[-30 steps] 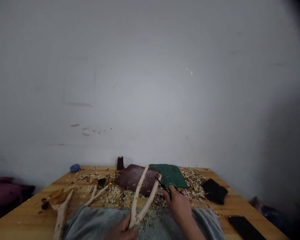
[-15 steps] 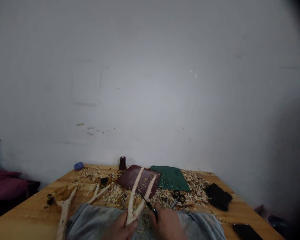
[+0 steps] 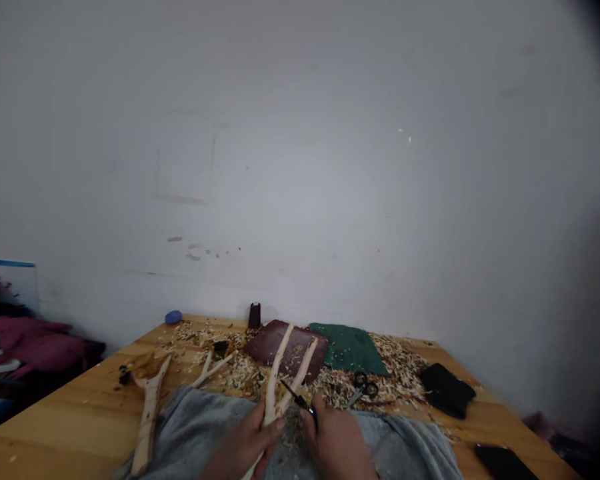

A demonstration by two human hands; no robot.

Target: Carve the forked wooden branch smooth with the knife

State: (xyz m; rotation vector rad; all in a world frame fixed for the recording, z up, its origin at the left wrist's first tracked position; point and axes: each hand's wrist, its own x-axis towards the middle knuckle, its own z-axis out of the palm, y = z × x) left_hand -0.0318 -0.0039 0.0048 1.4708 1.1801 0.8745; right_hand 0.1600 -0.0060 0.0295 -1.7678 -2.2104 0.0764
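Forked peeled branch [image 3: 273,380] stands at lower centre, gripped in the left hand [image 3: 247,443], while the right hand [image 3: 336,447] pinches a small dark knife [image 3: 300,401]. A slip along the wood could cut the left hand.

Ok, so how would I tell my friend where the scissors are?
Find the green mat at the back of the wooden table. Just in front of it, the scissors lie on the wood shavings. They have black loops and a silver blade, just past the right hand.
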